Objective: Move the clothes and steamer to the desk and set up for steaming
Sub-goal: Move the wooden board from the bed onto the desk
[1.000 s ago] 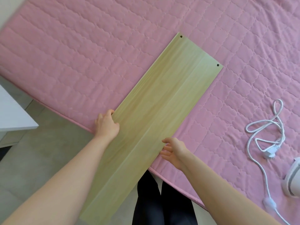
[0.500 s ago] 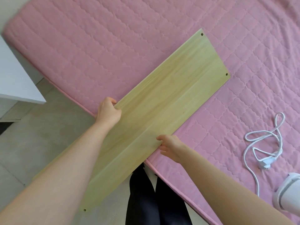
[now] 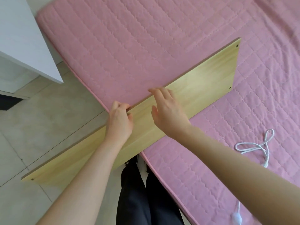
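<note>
A long pale wooden board (image 3: pixel 203 85) lies slanted, its far end over the pink quilted bed (image 3: pixel 138 46) and its near end out over the floor. My left hand (image 3: pixel 120 120) grips the board's far long edge, fingers curled round it. My right hand (image 3: pixel 167 111) is over the board's top face just right of the left hand, fingers straight and spread, reaching to the same edge. The steamer's white cord (image 3: pixel 256 146) lies coiled on the bed at the right. The steamer body and any clothes are out of view.
A white desk (image 3: pixel 22 39) stands at the upper left, beside the bed's corner. Pale floor tiles (image 3: pixel 40 127) fill the gap between desk and bed. My dark-trousered legs (image 3: pixel 142 192) stand at the bed's edge.
The board has swung further round towards the left and tilted up on edge. My right hand left the near edge and came over the top face. The steamer body dropped out of view.
</note>
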